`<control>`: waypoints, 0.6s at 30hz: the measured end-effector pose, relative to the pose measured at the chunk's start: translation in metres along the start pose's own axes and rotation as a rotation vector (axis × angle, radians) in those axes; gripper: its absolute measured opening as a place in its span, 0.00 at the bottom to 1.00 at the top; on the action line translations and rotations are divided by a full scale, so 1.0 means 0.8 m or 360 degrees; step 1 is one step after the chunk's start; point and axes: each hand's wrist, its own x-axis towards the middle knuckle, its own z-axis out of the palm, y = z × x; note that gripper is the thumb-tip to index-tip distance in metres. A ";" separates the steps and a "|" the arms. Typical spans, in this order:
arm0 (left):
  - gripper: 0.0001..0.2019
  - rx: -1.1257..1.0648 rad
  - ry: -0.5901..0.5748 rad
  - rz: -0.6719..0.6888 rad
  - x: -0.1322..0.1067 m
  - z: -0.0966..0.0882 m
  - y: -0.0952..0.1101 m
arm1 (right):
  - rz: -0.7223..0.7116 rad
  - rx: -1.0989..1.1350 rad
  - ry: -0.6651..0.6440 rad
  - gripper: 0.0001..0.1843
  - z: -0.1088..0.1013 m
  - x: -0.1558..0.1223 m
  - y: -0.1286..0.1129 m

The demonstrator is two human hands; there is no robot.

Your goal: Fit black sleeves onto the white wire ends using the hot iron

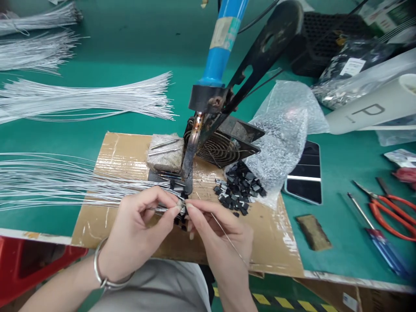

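Note:
Above the cardboard, my left hand (143, 234) and my right hand (221, 234) meet fingertip to fingertip. The left thumb and index finger pinch a tiny part, mostly hidden by the fingertips. My right thumb and index finger press together at the same spot, beside dark bits I cannot make out clearly. A thin silvery wire (227, 237) threads through the right fingers and trails over that hand. Just beyond, a blue-handled soldering iron (219, 56) hangs in a black stand, tip down. Long, thin metallic wires (107, 186) stretch from the left, their ends near my left fingers.
Small black pieces (242, 186) lie heaped beside bubble wrap (286, 125). A fan (221, 145) and a pale block (164, 162) with two metal rods stand behind my hands. Rightward are a phone (304, 173), a brown pad (313, 232), a screwdriver (383, 247) and orange-handled pliers (390, 212).

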 end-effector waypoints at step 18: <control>0.06 0.0004 0.0027 -0.0057 0.007 0.005 -0.002 | -0.0320 -0.0314 -0.0013 0.17 -0.003 -0.007 0.002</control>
